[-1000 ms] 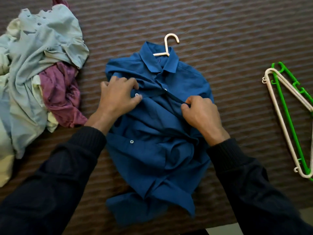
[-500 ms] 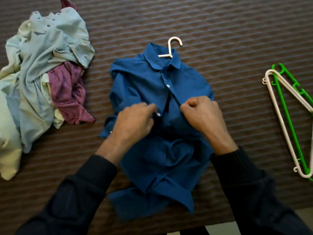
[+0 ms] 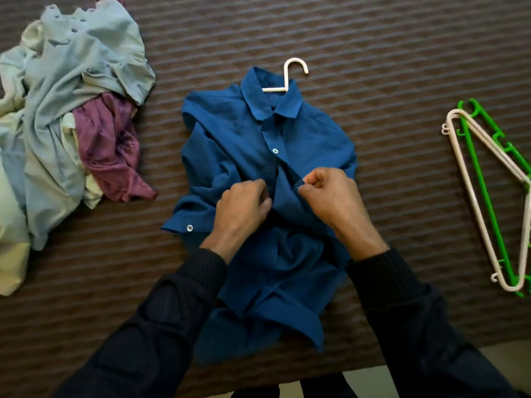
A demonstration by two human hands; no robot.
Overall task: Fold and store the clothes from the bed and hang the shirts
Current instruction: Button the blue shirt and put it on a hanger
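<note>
Both grips pinch the front placket of the dark blue cotton button-up shirt [image 3: 230,145]: left hand [image 3: 244,208] closed on one edge, right hand [image 3: 333,196] closed on the facing edge. The shirt lies collar-away on the brown quilted bed [image 3: 388,53], a white plastic hanger [image 3: 290,79] already inside it. Step in hand: buttoning. Next move likely needs button and hole aligned. Crumpled pale clothes [image 3: 66,110] and spare hangers [image 3: 488,196] flank it.
</note>
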